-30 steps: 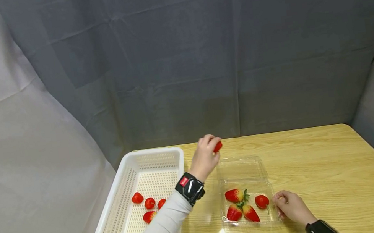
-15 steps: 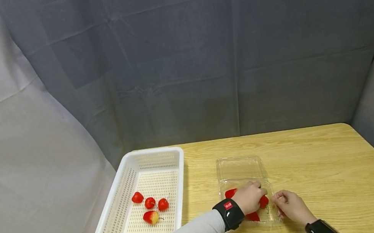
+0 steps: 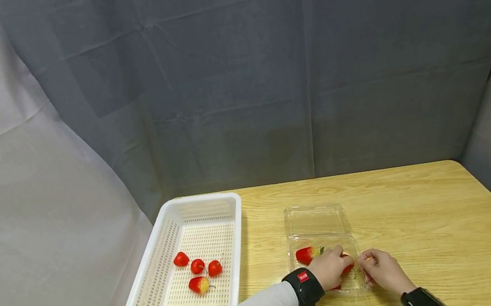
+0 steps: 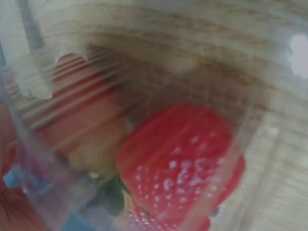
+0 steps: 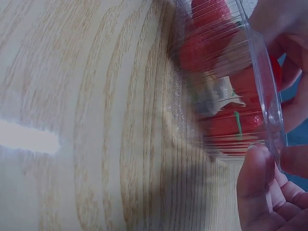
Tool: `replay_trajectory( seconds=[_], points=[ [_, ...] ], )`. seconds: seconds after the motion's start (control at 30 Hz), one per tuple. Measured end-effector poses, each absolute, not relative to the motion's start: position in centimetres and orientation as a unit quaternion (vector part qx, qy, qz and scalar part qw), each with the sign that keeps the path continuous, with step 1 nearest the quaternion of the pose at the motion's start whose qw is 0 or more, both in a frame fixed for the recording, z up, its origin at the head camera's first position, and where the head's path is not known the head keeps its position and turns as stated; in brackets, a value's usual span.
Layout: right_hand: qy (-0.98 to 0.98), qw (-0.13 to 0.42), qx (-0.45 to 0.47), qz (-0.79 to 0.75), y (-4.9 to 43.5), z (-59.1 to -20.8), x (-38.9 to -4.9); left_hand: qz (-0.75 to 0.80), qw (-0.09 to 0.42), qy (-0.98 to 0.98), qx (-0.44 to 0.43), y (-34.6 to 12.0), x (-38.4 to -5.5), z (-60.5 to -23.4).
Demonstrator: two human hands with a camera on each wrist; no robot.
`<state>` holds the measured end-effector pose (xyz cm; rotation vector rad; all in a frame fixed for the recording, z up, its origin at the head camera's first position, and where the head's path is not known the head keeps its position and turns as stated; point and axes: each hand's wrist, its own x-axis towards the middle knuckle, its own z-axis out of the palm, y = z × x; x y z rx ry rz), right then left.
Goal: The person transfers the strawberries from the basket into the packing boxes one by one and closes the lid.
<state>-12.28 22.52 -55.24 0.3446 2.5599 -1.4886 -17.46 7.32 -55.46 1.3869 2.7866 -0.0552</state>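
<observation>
A clear plastic clamshell box [image 3: 314,220] lies on the table with its lid folded back. My left hand [image 3: 330,268] reaches down inside it, fingers curled at a small red fruit [image 5: 276,73] that the right wrist view shows between them; its kind I cannot tell. Beside that hand sits a strawberry [image 3: 304,256] with green leaves, and other red fruit is partly covered. Through the plastic, the left wrist view shows a strawberry [image 4: 183,154] up close. At the box's right side, my right hand [image 3: 383,269] pinches the rim between thumb and fingers.
To the left stands a white slotted basket [image 3: 131,305]. It holds a red and yellow strawberry [image 3: 199,285] and several small red fruits [image 3: 197,266]. Grey cloth [image 3: 239,98] hangs behind the wooden table [image 3: 415,209].
My left hand has come from above the box's lid, carrying a red fruit, down into the box, then shifted slightly within it. The right hand has kept its place at the rim.
</observation>
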Motion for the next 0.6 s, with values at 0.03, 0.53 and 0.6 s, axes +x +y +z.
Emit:
replay_trajectory(
  seconds=[0.03,0.53,0.6],
  points=[
    [0.855,0.081,0.116,-0.499,22.5,-55.3,-12.3,-0.015,0.019,0.895,0.445,7.3,-17.5,-55.5],
    [0.855,0.083,0.122,-0.496,22.6,-55.3,-12.3,0.192,-0.072,0.933,0.295,-4.0,-26.5,-44.6],
    [0.856,0.083,0.121,-0.496,22.6,-55.2,-12.3,0.206,-0.11,0.941,0.245,-7.4,-28.2,-44.6]
  ],
)
